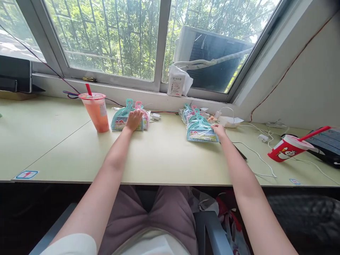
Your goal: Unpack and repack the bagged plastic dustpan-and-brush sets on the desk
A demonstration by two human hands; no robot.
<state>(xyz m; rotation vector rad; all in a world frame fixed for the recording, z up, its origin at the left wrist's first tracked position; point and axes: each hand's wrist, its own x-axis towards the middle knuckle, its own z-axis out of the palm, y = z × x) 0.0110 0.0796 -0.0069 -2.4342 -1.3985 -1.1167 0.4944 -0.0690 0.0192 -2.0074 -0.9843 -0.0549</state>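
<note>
On the left of the desk lie wrapped mini dustpan and brush sets, one turquoise and one pink behind it. My left hand rests on the turquoise set's right part, fingers laid over it; its palm side is hidden. To the right is a pile of similar sets in clear wrapping, turquoise handles up. The front turquoise dustpan and brush set has its right edge pinched by my right hand. Blue bristles and a printed card show through its wrapper.
A clear cup of orange-pink drink stands left of the sets. At the right are a red cup with a straw, white cables and a dark bag. A tissue pack sits on the window ledge.
</note>
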